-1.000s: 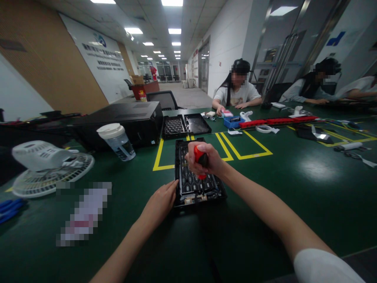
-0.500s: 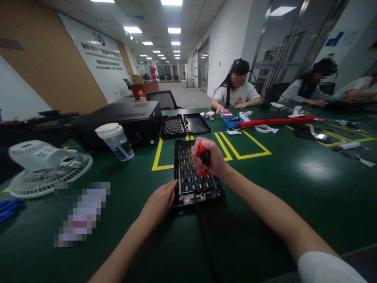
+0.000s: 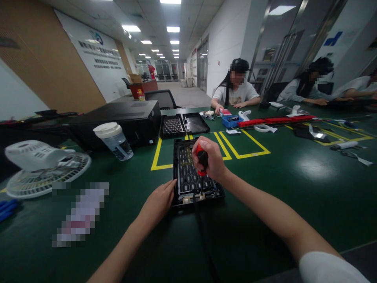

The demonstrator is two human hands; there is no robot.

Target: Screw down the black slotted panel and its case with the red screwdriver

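Note:
A shallow black plastic case (image 3: 185, 173) lies on the green table in front of me, with rows of dark oval shapes inside. Along its near end run small parts and wiring, too small to make out. My left hand (image 3: 160, 198) is closed at the case's left edge, fingertips on the rim and thumb hidden. Wrapped round the red and black handle of a screwdriver (image 3: 202, 159) is my right hand (image 3: 213, 157). The screwdriver stands nearly upright, its shaft reaching down to the near end of the case; the tip is hard to see. A black cable (image 3: 203, 236) trails toward me.
A lidded plastic cup (image 3: 114, 141), a white fan (image 3: 47, 167) and a large black box (image 3: 118, 120) stand to the left. Beyond lies another opened black case (image 3: 196, 123). A blue tray (image 3: 231, 121) sits near a person (image 3: 235, 92) across the table. Yellow tape (image 3: 251, 155) marks the tabletop.
The whole view has shifted very slightly. Both hands, the screwdriver and the case keep nearly the same places relative to each other.

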